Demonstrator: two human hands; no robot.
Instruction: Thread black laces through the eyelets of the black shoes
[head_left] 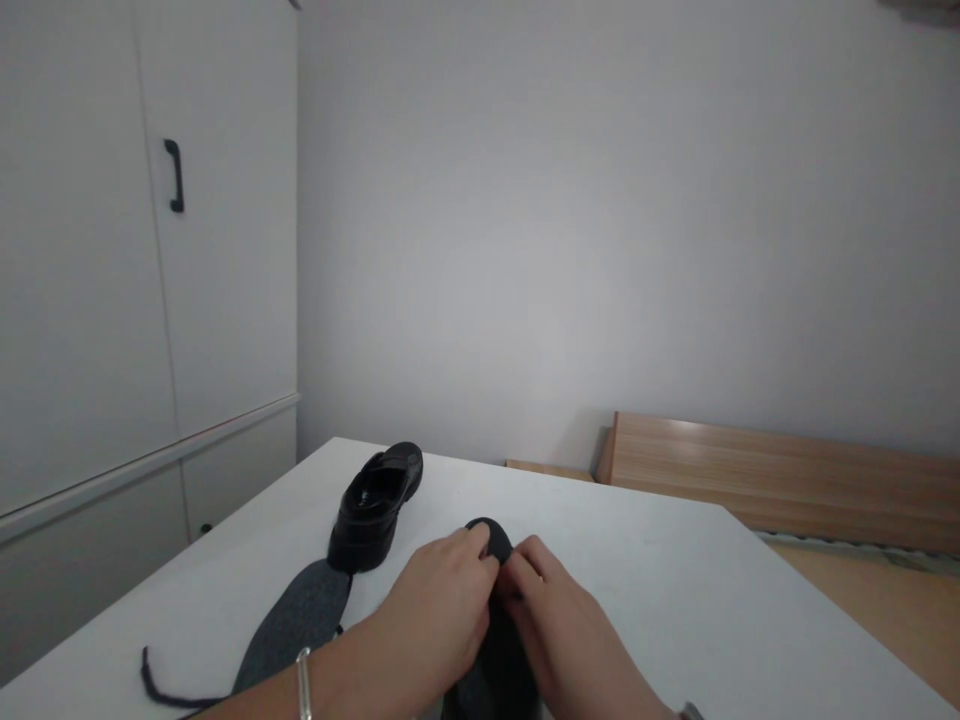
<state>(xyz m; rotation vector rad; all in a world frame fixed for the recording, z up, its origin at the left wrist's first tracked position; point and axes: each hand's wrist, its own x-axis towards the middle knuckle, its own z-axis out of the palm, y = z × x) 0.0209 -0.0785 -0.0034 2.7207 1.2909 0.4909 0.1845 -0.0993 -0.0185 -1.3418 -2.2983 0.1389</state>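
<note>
A dark shoe lies on the white table at the bottom centre, its rounded toe pointing away from me. My left hand grips it from the left, fingers bent near the toe. From the right, my right hand closes on the same shoe, with thumb and fingers pinched close to the left fingertips. What exactly the fingertips pinch is hidden. Left of my hands, a second black shoe rests with its opening up. A grey insole lies in front of it, touching or nearly touching its heel.
A dark lace curls on the white table at the lower left. Behind stands a grey wall. A white cabinet with a black handle is at the left. Wooden bed-like furniture stands beyond the table's right side.
</note>
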